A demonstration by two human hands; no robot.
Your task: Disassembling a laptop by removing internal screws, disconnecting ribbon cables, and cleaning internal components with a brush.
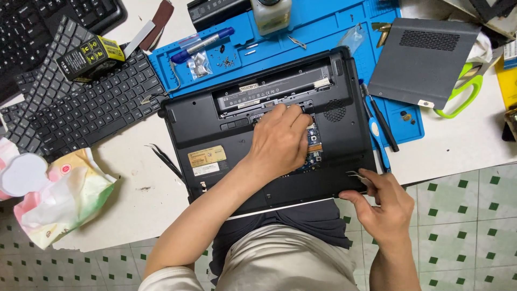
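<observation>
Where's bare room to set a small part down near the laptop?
Bare white table right of the blue mat, and the patch between laptop and tissue pack. Upper left is crowded with keyboards.

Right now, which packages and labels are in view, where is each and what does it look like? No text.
Small box: black and yellow, lying on the loose keyboard, upper left.
Tan sticker: rectangular, on the laptop base, left of the left hand.
White sticker: smaller rectangle, just below the tan one.
Wipes pack: soft, crumpled, pink-green-white, at the table's left edge.
</observation>
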